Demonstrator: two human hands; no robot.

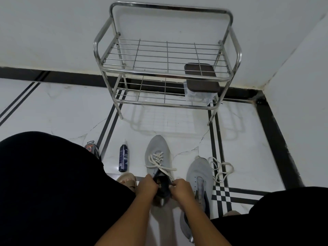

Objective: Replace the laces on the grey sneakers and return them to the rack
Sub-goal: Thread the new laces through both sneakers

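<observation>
Laced sneaker (158, 157), collar gripped betw L hand (147, 186), R hand (181, 189)

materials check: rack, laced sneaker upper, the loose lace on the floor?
Rack: metal tube and wire, probably chromed or stainless; it shows bright mirror-like highlights.
Laced sneaker: upper looks like grey knit or mesh fabric, matte, no sheen; the weave is too small to confirm.
Loose lace: flat off-white woven cord, likely cotton or polyester; it lies limp in loops.
</observation>
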